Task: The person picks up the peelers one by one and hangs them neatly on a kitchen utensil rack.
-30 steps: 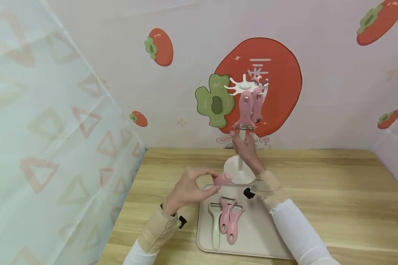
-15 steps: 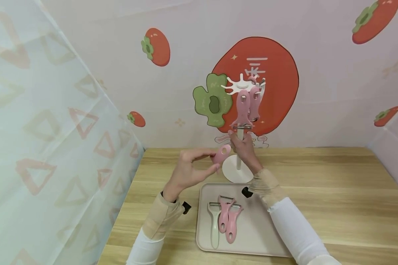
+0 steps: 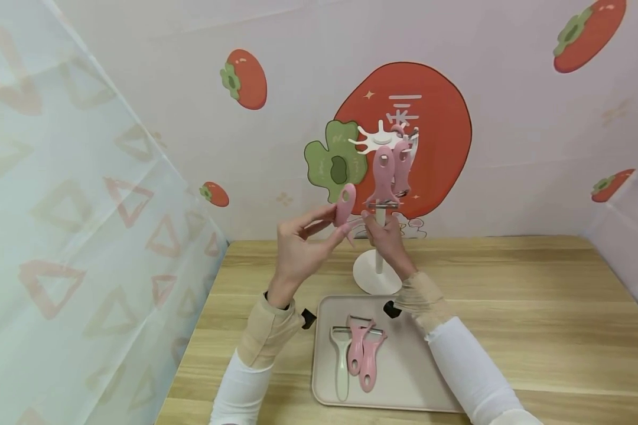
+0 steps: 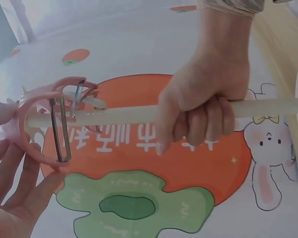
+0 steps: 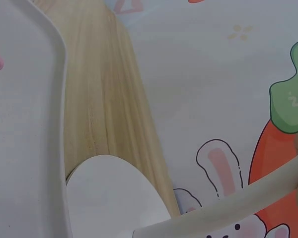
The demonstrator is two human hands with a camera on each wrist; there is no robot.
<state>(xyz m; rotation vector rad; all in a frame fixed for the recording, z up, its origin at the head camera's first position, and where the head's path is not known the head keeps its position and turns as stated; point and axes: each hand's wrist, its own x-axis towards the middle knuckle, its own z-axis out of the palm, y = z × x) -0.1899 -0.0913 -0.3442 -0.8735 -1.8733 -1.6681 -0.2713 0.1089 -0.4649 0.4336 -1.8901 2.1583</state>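
Observation:
My left hand (image 3: pixel 300 251) pinches a pink peeler (image 3: pixel 345 203) between thumb and fingers, its holed handle end up, left of a white hook stand (image 3: pixel 380 262). The held peeler's metal blade (image 4: pixel 64 130) points toward the pole in the left wrist view. My right hand (image 3: pixel 387 239) grips the stand's pole (image 5: pixel 233 204) with curled fingers, below the hanging peelers. From the stand's top hooks (image 3: pixel 369 141) hang a pink peeler (image 3: pixel 384 171), a second pink peeler (image 3: pixel 402 162) beside it, and another partly hidden behind. Hooks on the left side carry nothing.
A pale tray (image 3: pixel 409 366) lies in front of the stand's round base (image 3: pixel 367 277). On it are a pale green peeler (image 3: pixel 342 369) and two pink peelers (image 3: pixel 369 363), their heads overlapping. The wooden table (image 3: pixel 510 283) meets a printed wall sheet (image 3: pixel 510 177) behind.
My left hand has risen from over the tray with the pink peeler, turning it more upright beside the hanging ones. The right hand keeps its grip on the pole.

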